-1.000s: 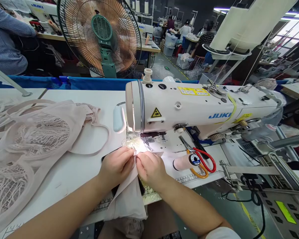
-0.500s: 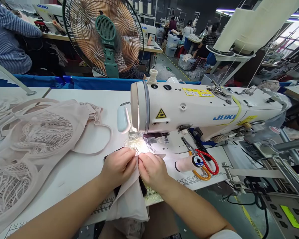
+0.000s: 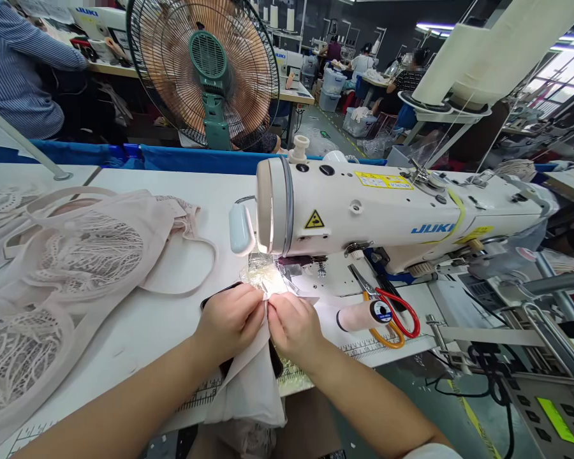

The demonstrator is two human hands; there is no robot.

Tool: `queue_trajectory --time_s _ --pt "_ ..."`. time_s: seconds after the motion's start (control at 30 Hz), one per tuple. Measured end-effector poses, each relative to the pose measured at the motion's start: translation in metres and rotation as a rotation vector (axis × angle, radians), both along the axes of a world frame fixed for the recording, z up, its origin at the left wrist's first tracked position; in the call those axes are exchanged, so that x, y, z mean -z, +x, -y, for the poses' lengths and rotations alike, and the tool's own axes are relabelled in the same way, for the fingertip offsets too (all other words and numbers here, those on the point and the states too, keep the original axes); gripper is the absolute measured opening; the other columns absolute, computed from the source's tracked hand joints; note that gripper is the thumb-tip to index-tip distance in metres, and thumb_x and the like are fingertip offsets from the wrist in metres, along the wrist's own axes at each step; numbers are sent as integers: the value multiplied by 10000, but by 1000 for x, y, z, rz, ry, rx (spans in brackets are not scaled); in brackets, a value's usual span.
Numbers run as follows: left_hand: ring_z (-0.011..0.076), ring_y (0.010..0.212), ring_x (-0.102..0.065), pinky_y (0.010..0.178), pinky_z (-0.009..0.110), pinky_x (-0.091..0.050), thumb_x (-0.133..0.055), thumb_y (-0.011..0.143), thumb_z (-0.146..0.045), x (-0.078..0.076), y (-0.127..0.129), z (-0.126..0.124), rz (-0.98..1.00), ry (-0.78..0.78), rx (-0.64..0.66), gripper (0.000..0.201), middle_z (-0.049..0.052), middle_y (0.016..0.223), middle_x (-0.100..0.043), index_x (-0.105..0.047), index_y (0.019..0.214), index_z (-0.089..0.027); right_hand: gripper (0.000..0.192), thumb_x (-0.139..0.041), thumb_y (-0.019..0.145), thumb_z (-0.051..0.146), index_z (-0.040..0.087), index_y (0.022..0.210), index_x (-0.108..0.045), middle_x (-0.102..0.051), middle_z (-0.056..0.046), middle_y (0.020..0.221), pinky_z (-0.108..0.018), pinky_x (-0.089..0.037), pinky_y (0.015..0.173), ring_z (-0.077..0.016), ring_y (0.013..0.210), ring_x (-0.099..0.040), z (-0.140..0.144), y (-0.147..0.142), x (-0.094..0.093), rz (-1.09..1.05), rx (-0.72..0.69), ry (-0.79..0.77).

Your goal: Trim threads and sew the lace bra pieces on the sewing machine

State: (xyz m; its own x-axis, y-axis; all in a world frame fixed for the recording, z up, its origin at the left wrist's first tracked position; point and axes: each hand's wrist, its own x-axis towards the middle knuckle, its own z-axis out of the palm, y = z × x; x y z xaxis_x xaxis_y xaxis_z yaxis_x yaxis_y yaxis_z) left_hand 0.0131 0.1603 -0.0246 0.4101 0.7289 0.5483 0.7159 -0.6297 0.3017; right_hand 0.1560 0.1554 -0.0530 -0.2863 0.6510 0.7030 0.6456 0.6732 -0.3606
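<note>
A pale pink piece of fabric (image 3: 249, 389) hangs down over the table's front edge from between my two hands. My left hand (image 3: 232, 319) pinches its upper edge, with the fingers curled in. Right beside it, my right hand (image 3: 294, 325) pinches the same edge, and the fingertips of both hands nearly meet. Both are just in front of the lit needle area of a white sewing machine (image 3: 335, 204). The needle and presser foot are hard to make out in the glare. On the left lie pale pink lace bras (image 3: 90, 255).
Right of my hands lie a pink thread spool (image 3: 363, 315) and scissors (image 3: 402, 309) with red handles, above orange-handled ones (image 3: 387, 338). A large fan (image 3: 205, 70) stands behind the table. Thread cones (image 3: 444, 64) rise at the back right. A co-worker in a striped shirt (image 3: 19, 70) sits at far left.
The whole view has shifted slightly. Both hands keep their pinch on the fabric in front of the machine, with almost no movement.
</note>
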Motion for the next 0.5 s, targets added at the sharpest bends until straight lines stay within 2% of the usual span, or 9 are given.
queue_trajectory --time_s 0.13,0.23,0.4,0.5 --pt "53 521 -376 488 170 -288 -392 790 -118 1 1 0 -9 12 -17 225 -5 544 -447 -526 610 -124 152 -373 846 146 137 828 -523 -535 -33 644 -247 -385 515 -135 578 -480 -1 -1 0 -37 -15 -46" --pt "50 550 -422 509 159 -320 -403 796 -127 2 1 -1 22 6 -37 191 -11 580 -491 -563 693 -135 158 -372 851 155 139 837 -528 -529 -29 644 -243 -386 514 -132 582 -479 -1 0 -2 -70 -26 -80" --pt "41 571 -458 529 138 -354 -433 796 -158 4 2 0 106 -87 -86 153 -26 606 -518 -579 753 -156 157 -373 850 150 140 816 -526 -521 -27 642 -240 -378 514 -126 578 -465 -3 1 -3 -106 -36 -87" --pt "36 571 -453 534 134 -356 -445 793 -152 4 1 0 154 -43 -55 134 -26 605 -518 -572 749 -151 148 -375 850 151 145 806 -516 -518 -25 636 -240 -374 515 -126 576 -458 -4 1 -3 -107 -38 -73"
